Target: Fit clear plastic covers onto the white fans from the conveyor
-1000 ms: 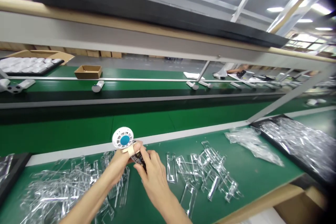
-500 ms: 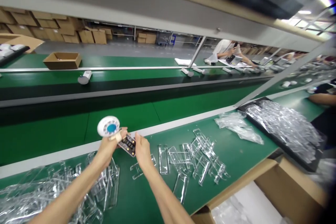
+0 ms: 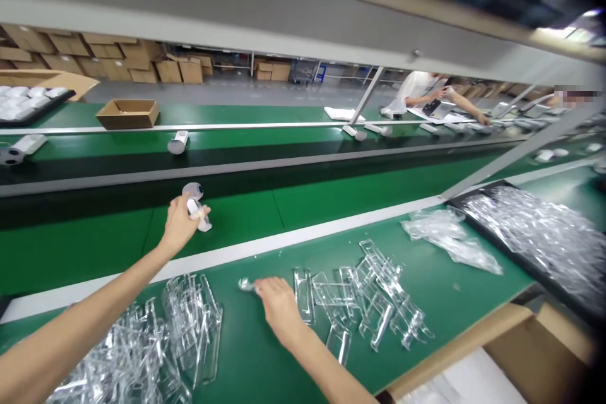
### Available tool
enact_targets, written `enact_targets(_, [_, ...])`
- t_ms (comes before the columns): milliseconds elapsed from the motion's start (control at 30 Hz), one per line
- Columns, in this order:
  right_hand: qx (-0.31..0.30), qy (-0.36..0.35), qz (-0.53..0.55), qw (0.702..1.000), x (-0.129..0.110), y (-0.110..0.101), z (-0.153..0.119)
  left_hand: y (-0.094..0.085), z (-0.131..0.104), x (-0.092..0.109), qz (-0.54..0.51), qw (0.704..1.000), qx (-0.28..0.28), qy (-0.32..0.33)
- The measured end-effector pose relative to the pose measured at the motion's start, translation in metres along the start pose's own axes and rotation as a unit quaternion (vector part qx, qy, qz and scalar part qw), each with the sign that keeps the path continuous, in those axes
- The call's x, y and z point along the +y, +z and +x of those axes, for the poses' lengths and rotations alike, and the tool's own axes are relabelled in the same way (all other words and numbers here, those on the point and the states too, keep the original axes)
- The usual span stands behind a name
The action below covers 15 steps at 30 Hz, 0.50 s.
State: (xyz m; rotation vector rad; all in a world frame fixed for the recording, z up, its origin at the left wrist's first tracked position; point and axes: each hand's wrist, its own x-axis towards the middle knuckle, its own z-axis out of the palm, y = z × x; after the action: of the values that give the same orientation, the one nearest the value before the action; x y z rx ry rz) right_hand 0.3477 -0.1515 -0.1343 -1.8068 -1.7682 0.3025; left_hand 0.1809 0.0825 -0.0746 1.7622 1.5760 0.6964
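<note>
I see two bare hands working, well apart from each other. The left hand [image 3: 178,222] is stretched forward over the green belt [image 3: 241,211], and its fingers are closed around a white device [image 3: 194,207]; the round head of this device stands out just beyond the fingertips, and a thin clear part shows under them. The right hand [image 3: 280,306] is low over the green desk [image 3: 255,353], with the fingers bent and pointing to the left. At their tips there is a small clear piece [image 3: 246,285], touching them, but I cannot tell if they grip it or only touch it. To the right of these right fingers, and close to them, lies a loose group of clear plastic frames [image 3: 374,293], some one over another. On the other side, nearer to the left forearm, there is a thick clear pile [image 3: 137,347]. Farther to the right of the right fingers I see a crumpled clear bag [image 3: 452,240], and beside it a black tray [image 3: 530,237] full of clear pieces. Beyond the left fingers, another white unit [image 3: 178,142] lies across the line, with an open brown box [image 3: 127,115] behind it.
</note>
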Motion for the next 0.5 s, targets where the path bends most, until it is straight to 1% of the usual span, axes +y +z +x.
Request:
enact_targets(33, [0.02, 0.032, 0.009, 0.999, -0.002, -0.013, 0.0, -0.003, -0.024, 0.001, 0.007, 0.997, -0.042, 0.058])
enact_targets(67, [0.045, 0.079, 0.024, 0.996, -0.002, -0.027, -0.007, -0.004, -0.05, 0.0, 0.029, 0.98, -0.118, 0.158])
enact_targets(100, [0.073, 0.139, 0.046, 0.987, -0.001, -0.042, -0.019, -0.002, -0.077, -0.002, 0.054, 0.951, -0.192, 0.238])
enact_targets(133, [0.101, 0.208, 0.077, 0.97, 0.001, -0.054, -0.036, 0.002, -0.103, -0.004, 0.08, 0.921, -0.255, 0.283])
enact_targets(167, [0.13, 0.284, 0.114, 0.943, 0.004, -0.064, -0.058, 0.009, -0.127, -0.004, 0.108, 0.888, -0.31, 0.321])
enact_targets(200, [0.158, 0.354, 0.151, 0.909, 0.007, -0.071, -0.081, 0.019, -0.147, -0.003, 0.126, 0.858, -0.35, 0.355])
enact_targets(233, [0.182, 0.413, 0.186, 0.873, 0.01, -0.073, -0.105, 0.032, -0.164, 0.001, 0.134, 0.836, -0.372, 0.379])
enact_targets(300, [0.231, 0.497, 0.249, 0.798, 0.017, -0.069, -0.145, 0.064, -0.186, 0.018, 0.14, 0.805, -0.395, 0.42])
enact_targets(333, [0.25, 0.527, 0.281, 0.762, 0.019, -0.062, -0.157, 0.081, -0.192, 0.03, 0.141, 0.791, -0.404, 0.438])
enact_targets(367, [0.266, 0.547, 0.308, 0.732, 0.022, -0.055, -0.165, 0.097, -0.195, 0.041, 0.145, 0.776, -0.415, 0.453])
enact_targets(400, [0.277, 0.557, 0.332, 0.71, 0.024, -0.046, -0.166, 0.111, -0.198, 0.051, 0.153, 0.761, -0.428, 0.462])
enact_targets(433, [0.287, 0.558, 0.351, 0.696, 0.027, -0.037, -0.163, 0.123, -0.199, 0.058, 0.166, 0.75, -0.439, 0.466])
enact_targets(467, [0.294, 0.549, 0.368, 0.69, 0.029, -0.029, -0.155, 0.133, -0.199, 0.061, 0.183, 0.743, -0.446, 0.465])
enact_targets(500, [0.299, 0.533, 0.385, 0.692, 0.032, -0.021, -0.144, 0.141, -0.199, 0.061, 0.203, 0.742, -0.445, 0.459])
